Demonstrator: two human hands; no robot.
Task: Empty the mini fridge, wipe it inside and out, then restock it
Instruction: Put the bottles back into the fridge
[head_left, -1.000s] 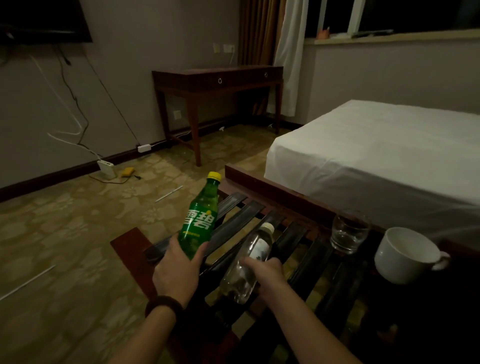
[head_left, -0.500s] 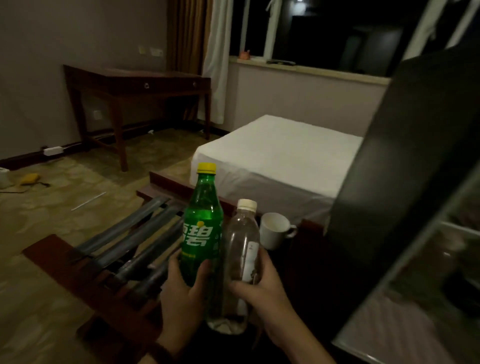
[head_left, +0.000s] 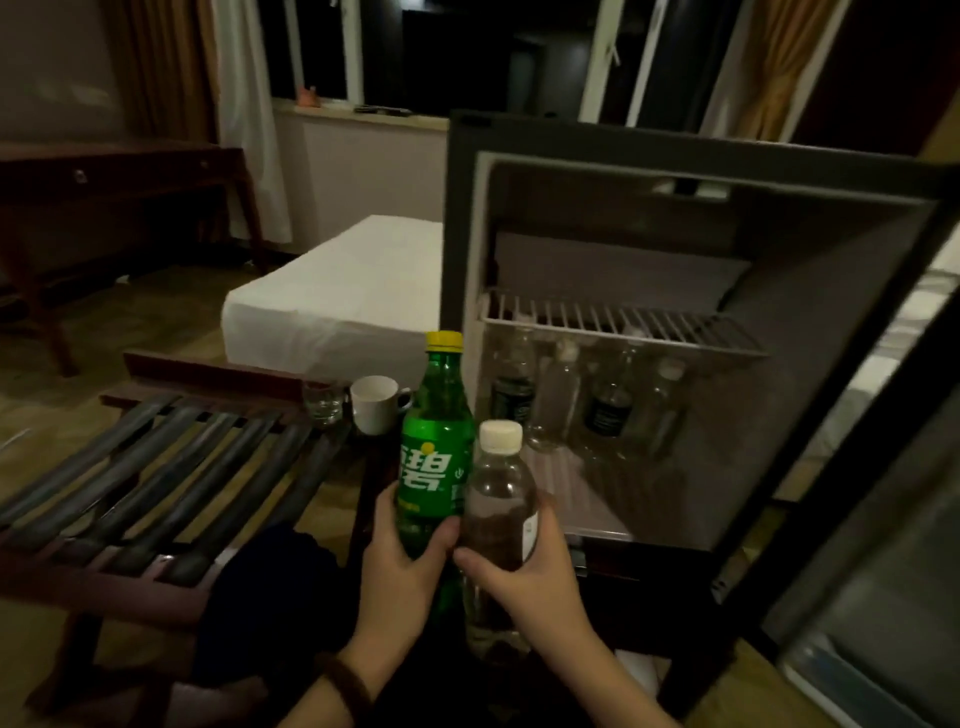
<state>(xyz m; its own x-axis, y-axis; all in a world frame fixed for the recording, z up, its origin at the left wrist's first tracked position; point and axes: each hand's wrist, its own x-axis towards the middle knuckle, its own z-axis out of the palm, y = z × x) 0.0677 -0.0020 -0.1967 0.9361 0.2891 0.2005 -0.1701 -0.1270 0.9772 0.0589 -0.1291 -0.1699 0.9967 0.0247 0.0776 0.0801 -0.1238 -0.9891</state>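
Note:
The mini fridge (head_left: 831, 395) stands open in front of me, its door (head_left: 883, 571) swung out at the right. Several clear bottles (head_left: 556, 400) stand on its floor under a white wire shelf (head_left: 623, 325). My left hand (head_left: 400, 577) holds a green soda bottle (head_left: 436, 447) with a yellow cap, upright. My right hand (head_left: 524, 587) grips a clear water bottle (head_left: 501, 504) with a white cap, right beside the green one. Both bottles are just outside the fridge's lower left corner.
A wooden luggage rack (head_left: 156, 493) with dark straps sits at the left; a glass (head_left: 323, 405) and a white cup (head_left: 376, 402) stand at its far end. A dark cloth (head_left: 270, 597) lies near my left arm. Behind are a white bed (head_left: 337, 296) and a desk (head_left: 119, 176).
I have turned right from the rack to the open fridge. Both bottles were lifted off the rack, stood upright and brought together in front of the fridge.

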